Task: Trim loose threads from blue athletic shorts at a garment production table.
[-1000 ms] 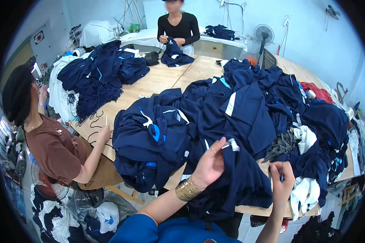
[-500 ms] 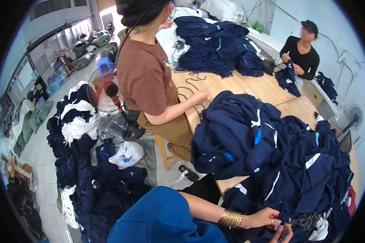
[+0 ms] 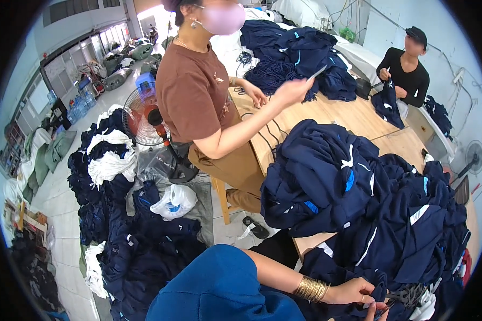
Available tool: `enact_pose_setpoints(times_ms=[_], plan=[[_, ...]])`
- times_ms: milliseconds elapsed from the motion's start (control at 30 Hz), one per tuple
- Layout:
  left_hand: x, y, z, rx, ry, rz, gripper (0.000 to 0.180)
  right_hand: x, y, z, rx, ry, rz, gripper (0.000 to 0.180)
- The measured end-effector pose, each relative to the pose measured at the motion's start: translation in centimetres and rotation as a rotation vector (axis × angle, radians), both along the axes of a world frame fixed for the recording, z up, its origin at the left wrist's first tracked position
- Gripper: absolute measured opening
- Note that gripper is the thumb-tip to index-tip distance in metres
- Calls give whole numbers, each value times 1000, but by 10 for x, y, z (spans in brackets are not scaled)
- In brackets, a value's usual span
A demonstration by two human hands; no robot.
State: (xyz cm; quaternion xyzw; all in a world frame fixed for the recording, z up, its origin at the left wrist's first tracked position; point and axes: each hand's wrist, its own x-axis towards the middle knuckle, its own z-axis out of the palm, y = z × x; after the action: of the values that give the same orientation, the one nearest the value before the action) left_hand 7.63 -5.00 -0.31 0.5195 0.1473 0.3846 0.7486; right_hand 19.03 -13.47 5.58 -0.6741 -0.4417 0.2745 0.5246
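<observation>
My left hand (image 3: 353, 292), a gold bangle (image 3: 311, 289) on its wrist, rests at the near edge of a big heap of navy garments (image 3: 380, 214) on the wooden table (image 3: 326, 115). Its fingers are curled on a dark cord bundle (image 3: 409, 294) and the navy cloth there. Only a few fingertips of my right hand (image 3: 377, 310) show at the lower edge, just under the left hand; what they hold is hidden. My blue sleeve (image 3: 219, 289) fills the bottom centre.
A person in a brown shirt (image 3: 193, 91) sits at the table's left side, holding up a thin tool (image 3: 317, 72). A person in black (image 3: 407, 75) handles a navy garment at the far end. A floor fan (image 3: 142, 120), garment piles (image 3: 107, 160) and a plastic bag (image 3: 174, 200) crowd the floor.
The view has swung left toward the floor and the seated person. My hands have sunk to the lower edge of the picture. The person in brown has raised one hand with a tool.
</observation>
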Motion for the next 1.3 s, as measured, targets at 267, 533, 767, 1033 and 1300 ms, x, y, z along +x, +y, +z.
enact_pose_setpoints(times_ms=[267,533,767,1033,1300], plan=[[-10,11,9,350,102,-10,28,13,-10,4,-59,-254,167,3],[-2,2,20,279,151,3,28,0,-13,5,54,60,112,3],[11,-6,24,180,210,-19,25,8,-20,-7,85,-278,-114,5],[-3,0,37,-222,179,-26,6,4,-30,9,-75,-51,-85,31],[-4,-4,38,-237,147,-74,16,-2,-31,4,-90,-210,-69,21]])
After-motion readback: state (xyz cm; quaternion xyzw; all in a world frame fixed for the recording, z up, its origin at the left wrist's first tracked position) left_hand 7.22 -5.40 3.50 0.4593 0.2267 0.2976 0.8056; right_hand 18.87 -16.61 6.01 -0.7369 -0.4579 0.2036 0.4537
